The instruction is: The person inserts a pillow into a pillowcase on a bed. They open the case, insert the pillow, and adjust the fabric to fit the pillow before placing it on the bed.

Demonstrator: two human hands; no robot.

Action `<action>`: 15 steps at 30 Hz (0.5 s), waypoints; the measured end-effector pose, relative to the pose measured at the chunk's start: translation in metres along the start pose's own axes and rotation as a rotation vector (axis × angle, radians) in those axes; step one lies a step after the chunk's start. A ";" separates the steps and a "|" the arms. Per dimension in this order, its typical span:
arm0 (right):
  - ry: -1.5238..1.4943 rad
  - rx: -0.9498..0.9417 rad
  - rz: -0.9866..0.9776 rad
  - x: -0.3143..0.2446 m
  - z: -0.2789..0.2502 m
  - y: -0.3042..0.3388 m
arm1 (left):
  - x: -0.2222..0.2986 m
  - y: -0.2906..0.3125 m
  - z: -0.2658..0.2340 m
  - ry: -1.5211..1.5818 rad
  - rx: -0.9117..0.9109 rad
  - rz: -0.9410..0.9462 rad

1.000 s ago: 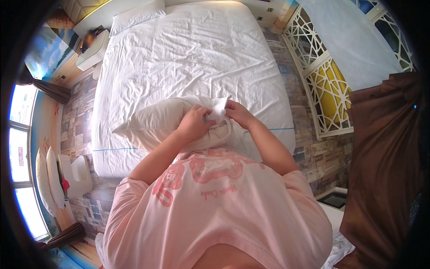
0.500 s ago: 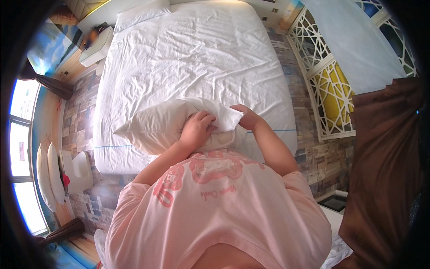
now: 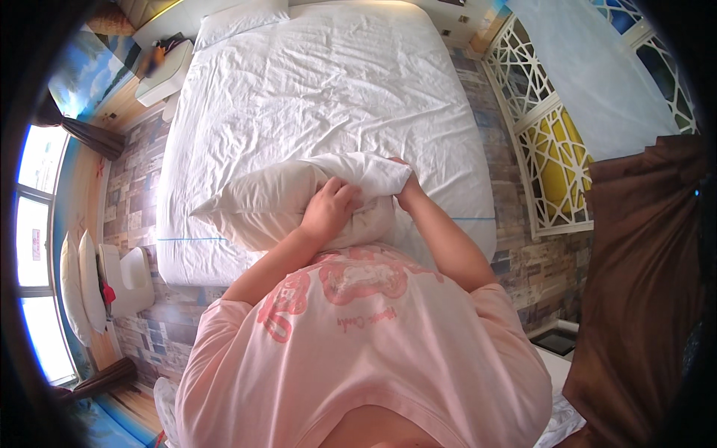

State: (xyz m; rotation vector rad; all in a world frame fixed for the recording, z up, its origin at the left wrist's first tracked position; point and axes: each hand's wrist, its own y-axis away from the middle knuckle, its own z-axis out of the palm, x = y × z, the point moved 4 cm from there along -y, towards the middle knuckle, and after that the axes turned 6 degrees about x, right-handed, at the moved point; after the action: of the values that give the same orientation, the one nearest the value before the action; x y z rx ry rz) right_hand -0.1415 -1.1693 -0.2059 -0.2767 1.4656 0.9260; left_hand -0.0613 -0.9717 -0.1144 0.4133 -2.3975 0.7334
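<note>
A plump off-white pillow (image 3: 261,198) lies crosswise at the near edge of the bed, against my shirt, its pointed corner to the left. White cloth of a pillowcase (image 3: 377,173) covers its right part and ends in a loose flap. My left hand (image 3: 328,213) rests on the pillow's middle, fingers curled into the cloth beside the pillowcase's edge. At the flap's right end, my right hand (image 3: 407,187) is closed round the pillowcase; some of its fingers are hidden behind the cloth.
A wrinkled white sheet (image 3: 336,89) covers the bed, with another pillow (image 3: 243,21) at the far left. Two pillows (image 3: 82,287) stand by the window, next to a white chair (image 3: 134,276). On the right are a lattice screen (image 3: 556,164) and a brown curtain (image 3: 635,284).
My right hand has shifted slightly right and nearer, drawing the pillowcase flap along. More white cloth now lies over the pillow's top. My left hand has moved slightly left.
</note>
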 end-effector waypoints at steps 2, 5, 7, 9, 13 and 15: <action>0.076 0.044 0.000 0.036 -0.011 -0.018 | -0.002 -0.004 0.005 -0.065 -0.100 -0.056; 0.768 0.035 -0.388 0.041 -0.001 -0.006 | -0.005 -0.016 0.012 -0.173 -0.347 -0.258; 0.740 -0.059 -0.425 0.006 0.015 0.021 | -0.003 -0.020 0.014 -0.215 -0.413 -0.322; 0.563 -0.172 -0.383 -0.001 0.015 0.026 | 0.002 -0.020 0.014 -0.228 -0.359 -0.281; 0.294 -0.319 -0.168 0.001 -0.007 0.027 | 0.008 -0.016 0.007 -0.036 -0.346 0.013; 0.398 -0.230 -0.303 -0.003 -0.013 0.028 | 0.015 -0.009 0.005 -0.051 -0.213 0.178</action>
State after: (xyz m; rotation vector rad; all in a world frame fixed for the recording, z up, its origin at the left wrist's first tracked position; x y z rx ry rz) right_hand -0.1697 -1.1610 -0.1947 -0.8697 1.6182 0.8201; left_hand -0.0714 -0.9839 -0.1052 0.1335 -2.5514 0.5400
